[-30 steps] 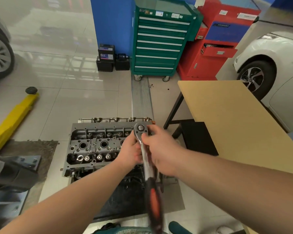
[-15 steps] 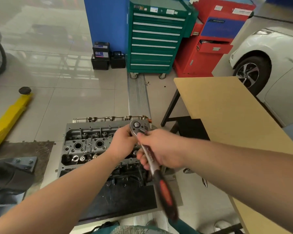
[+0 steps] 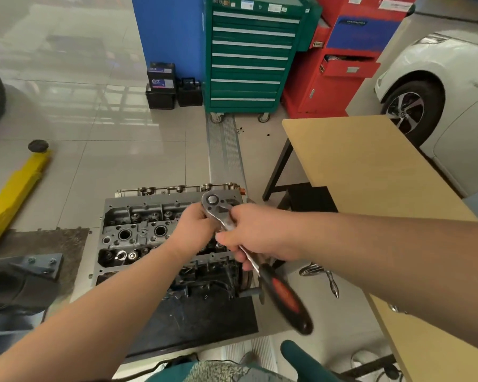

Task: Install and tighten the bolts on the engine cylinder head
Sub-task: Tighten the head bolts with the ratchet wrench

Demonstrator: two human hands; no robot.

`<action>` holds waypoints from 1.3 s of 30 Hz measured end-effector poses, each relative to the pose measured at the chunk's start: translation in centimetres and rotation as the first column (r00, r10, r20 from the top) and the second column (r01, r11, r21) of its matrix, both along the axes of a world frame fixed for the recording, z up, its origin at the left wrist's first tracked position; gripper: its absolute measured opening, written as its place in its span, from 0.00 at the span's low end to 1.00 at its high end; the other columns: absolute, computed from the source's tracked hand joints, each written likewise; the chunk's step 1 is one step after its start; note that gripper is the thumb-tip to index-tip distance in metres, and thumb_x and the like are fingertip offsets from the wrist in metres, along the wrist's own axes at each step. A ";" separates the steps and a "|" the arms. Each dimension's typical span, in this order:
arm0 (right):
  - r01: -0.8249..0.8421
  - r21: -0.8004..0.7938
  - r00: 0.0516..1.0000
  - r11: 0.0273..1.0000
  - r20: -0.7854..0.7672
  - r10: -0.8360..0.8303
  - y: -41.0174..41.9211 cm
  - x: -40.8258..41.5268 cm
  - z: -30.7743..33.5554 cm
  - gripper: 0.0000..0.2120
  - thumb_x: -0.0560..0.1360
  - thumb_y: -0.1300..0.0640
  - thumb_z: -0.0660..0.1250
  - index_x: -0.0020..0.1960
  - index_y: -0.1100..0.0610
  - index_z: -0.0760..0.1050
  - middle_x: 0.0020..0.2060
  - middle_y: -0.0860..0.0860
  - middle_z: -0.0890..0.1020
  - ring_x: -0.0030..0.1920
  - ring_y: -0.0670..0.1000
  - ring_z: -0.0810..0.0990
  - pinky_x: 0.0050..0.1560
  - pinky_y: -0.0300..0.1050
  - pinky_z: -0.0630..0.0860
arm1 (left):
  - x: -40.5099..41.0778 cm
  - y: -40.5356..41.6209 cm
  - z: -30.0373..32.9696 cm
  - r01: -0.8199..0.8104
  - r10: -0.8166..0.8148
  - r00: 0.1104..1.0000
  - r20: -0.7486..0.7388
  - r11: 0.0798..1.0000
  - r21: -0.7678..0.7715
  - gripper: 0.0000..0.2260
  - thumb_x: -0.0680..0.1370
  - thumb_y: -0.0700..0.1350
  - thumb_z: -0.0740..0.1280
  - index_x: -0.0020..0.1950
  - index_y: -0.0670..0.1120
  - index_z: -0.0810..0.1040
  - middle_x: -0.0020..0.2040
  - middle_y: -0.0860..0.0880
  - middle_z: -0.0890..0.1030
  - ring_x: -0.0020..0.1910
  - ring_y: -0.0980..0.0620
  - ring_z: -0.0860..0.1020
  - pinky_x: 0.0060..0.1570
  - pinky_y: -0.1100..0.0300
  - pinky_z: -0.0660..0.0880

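Two hands on ratchet point(image 3: 233, 230): right hand point(image 3: 257, 234) clamped mid-shaft, left hand point(image 3: 196, 230) curled beside head; handle slants near-right; cylinder head point(image 3: 138, 224) directly below.

Head view. Right hand point(image 3: 255, 235) grips the metal shaft of a ratchet point(image 3: 249, 252), whose round head lies over the far right part of the cylinder head point(image 3: 138, 230) and whose black-and-orange handle points toward the viewer. Left hand point(image 3: 195, 230) is curled beside the ratchet head, touching it; what its fingers hold is hidden. The cylinder head sits on an engine block point(image 3: 204, 274) over a dark mat point(image 3: 193, 321). Right: wooden table point(image 3: 364, 166). Behind: green tool cabinet point(image 3: 249, 56), red cabinet point(image 3: 340, 64), batteries point(image 3: 160, 84), white car point(image 3: 439, 86). Left: yellow jack point(image 3: 14, 188).
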State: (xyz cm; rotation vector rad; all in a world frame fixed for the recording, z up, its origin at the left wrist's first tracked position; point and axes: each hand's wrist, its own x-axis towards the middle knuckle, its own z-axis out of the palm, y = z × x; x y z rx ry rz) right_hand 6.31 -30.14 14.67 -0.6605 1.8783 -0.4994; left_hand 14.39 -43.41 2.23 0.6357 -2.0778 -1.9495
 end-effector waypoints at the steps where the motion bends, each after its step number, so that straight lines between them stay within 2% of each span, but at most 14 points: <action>1: -0.124 0.021 0.987 0.992 -0.096 0.125 -0.5 -0.4 0.2 0.05 0.83 0.57 0.67 0.56 0.57 0.75 0.38 0.52 0.79 0.31 0.48 0.79 0.31 0.42 0.79 | 0.1 0.2 -0.3 -0.006 0.006 1.000 -0.005 0.999 0.034 0.20 0.76 0.33 0.67 0.34 0.57 0.83 0.34 0.57 0.83 0.34 0.62 0.78 0.37 0.66 0.75; 4: -0.543 0.292 0.556 0.787 -0.578 0.597 -2.3 -3.2 2.1 0.08 0.81 0.63 0.66 0.58 0.52 0.73 0.44 0.51 0.79 0.40 0.49 0.78 0.34 0.43 0.73 | 0.0 0.6 -0.3 0.081 -0.081 0.997 0.006 0.996 0.029 0.13 0.82 0.39 0.71 0.47 0.58 0.85 0.43 0.58 0.86 0.41 0.62 0.82 0.46 0.67 0.77; 7: -0.608 0.430 0.164 0.667 -0.754 0.636 -2.6 -4.7 2.6 0.13 0.79 0.63 0.66 0.61 0.51 0.72 0.47 0.49 0.78 0.49 0.54 0.78 0.45 0.52 0.77 | -0.3 0.2 -0.1 0.149 -0.149 0.987 0.069 0.989 0.006 0.07 0.83 0.47 0.72 0.55 0.45 0.83 0.49 0.47 0.86 0.48 0.52 0.83 0.55 0.56 0.78; 9: -0.548 0.406 0.227 0.731 -0.769 0.597 -2.1 -3.7 1.7 0.10 0.80 0.61 0.66 0.60 0.55 0.72 0.42 0.49 0.76 0.43 0.52 0.79 0.37 0.48 0.74 | -0.3 -0.5 -0.1 0.076 -0.075 0.996 0.042 0.997 -0.026 0.07 0.82 0.45 0.72 0.48 0.42 0.83 0.41 0.45 0.84 0.40 0.51 0.80 0.49 0.53 0.78; 12: -0.364 0.248 0.754 0.898 -0.488 0.440 -1.6 -1.4 0.7 0.08 0.80 0.56 0.69 0.56 0.60 0.77 0.40 0.54 0.84 0.34 0.49 0.82 0.28 0.41 0.75 | 0.2 -0.2 -0.1 0.020 -0.019 1.000 0.007 0.997 -0.070 0.17 0.78 0.36 0.68 0.34 0.54 0.82 0.31 0.54 0.82 0.31 0.61 0.77 0.39 0.65 0.75; 13: -0.354 0.231 0.792 0.906 -0.442 0.422 -1.7 -0.9 0.7 0.09 0.79 0.55 0.69 0.54 0.60 0.79 0.40 0.54 0.85 0.33 0.49 0.81 0.28 0.40 0.74 | 0.3 0.3 0.1 0.012 -0.013 1.000 -0.004 0.999 -0.039 0.21 0.75 0.35 0.65 0.28 0.57 0.79 0.27 0.58 0.78 0.27 0.64 0.73 0.33 0.71 0.71; 16: -0.449 0.342 0.544 0.825 -0.628 0.556 -3.1 -1.2 1.4 0.06 0.79 0.59 0.68 0.55 0.58 0.78 0.41 0.51 0.80 0.36 0.49 0.77 0.31 0.41 0.70 | 0.2 1.2 0.0 -0.041 0.045 0.998 -0.042 0.995 0.090 0.19 0.75 0.38 0.64 0.31 0.59 0.81 0.29 0.60 0.78 0.29 0.63 0.73 0.35 0.69 0.70; 20: -0.558 0.406 0.209 0.724 -0.775 0.596 -4.4 -2.6 2.5 0.08 0.78 0.59 0.70 0.52 0.51 0.72 0.43 0.49 0.76 0.47 0.54 0.78 0.47 0.53 0.77 | 0.1 1.3 -0.3 0.078 -0.081 0.997 0.020 0.989 0.123 0.06 0.83 0.46 0.72 0.52 0.56 0.87 0.52 0.55 0.88 0.54 0.58 0.84 0.56 0.65 0.78; 23: -0.538 0.337 0.264 0.773 -0.803 0.534 -4.0 -2.2 1.9 0.10 0.79 0.59 0.68 0.55 0.53 0.68 0.39 0.49 0.73 0.38 0.50 0.74 0.34 0.47 0.70 | 0.6 0.2 0.0 0.006 -0.006 1.000 -0.005 0.996 0.088 0.08 0.82 0.44 0.70 0.44 0.52 0.84 0.41 0.55 0.85 0.41 0.56 0.81 0.47 0.59 0.78; 27: -0.464 0.233 0.614 0.855 -0.611 0.500 -2.6 -1.4 0.8 0.05 0.78 0.58 0.68 0.51 0.59 0.76 0.37 0.51 0.79 0.32 0.49 0.78 0.26 0.41 0.68 | 0.4 0.6 0.2 -0.025 0.026 1.000 -0.016 0.998 0.050 0.21 0.77 0.31 0.64 0.36 0.55 0.85 0.36 0.58 0.85 0.37 0.62 0.81 0.40 0.68 0.77; 30: -0.493 0.259 0.523 0.831 -0.675 0.521 -3.3 -1.0 1.2 0.02 0.77 0.60 0.68 0.50 0.57 0.77 0.38 0.50 0.77 0.35 0.49 0.75 0.30 0.42 0.66 | 0.1 1.9 0.2 -0.104 0.108 0.993 -0.038 0.990 0.097 0.21 0.72 0.35 0.63 0.29 0.59 0.80 0.28 0.62 0.78 0.29 0.66 0.74 0.34 0.69 0.72; 35: -0.609 0.302 0.296 0.733 -0.772 0.563 -4.7 -2.7 2.2 0.15 0.75 0.61 0.73 0.57 0.52 0.71 0.42 0.48 0.75 0.42 0.51 0.76 0.38 0.48 0.69 | 0.3 0.9 0.4 0.074 -0.076 0.996 0.037 0.996 0.039 0.06 0.82 0.49 0.72 0.46 0.58 0.86 0.45 0.56 0.87 0.43 0.60 0.81 0.46 0.64 0.78; 37: -0.589 0.313 0.258 0.745 -0.801 0.541 -4.7 -2.8 2.1 0.17 0.76 0.61 0.72 0.60 0.55 0.69 0.39 0.50 0.74 0.36 0.49 0.73 0.31 0.45 0.65 | 0.2 0.1 0.7 0.048 -0.050 0.997 0.062 0.998 0.032 0.08 0.82 0.45 0.72 0.42 0.50 0.85 0.41 0.46 0.84 0.40 0.49 0.77 0.46 0.54 0.75; 39: -0.542 0.324 0.292 0.775 -0.793 0.535 -4.4 -2.0 1.3 0.12 0.77 0.56 0.71 0.57 0.58 0.71 0.37 0.50 0.74 0.33 0.48 0.73 0.28 0.43 0.64 | 0.1 0.0 0.7 -0.017 0.013 0.999 0.050 0.997 0.082 0.14 0.78 0.36 0.70 0.33 0.48 0.83 0.32 0.48 0.80 0.33 0.52 0.75 0.40 0.59 0.73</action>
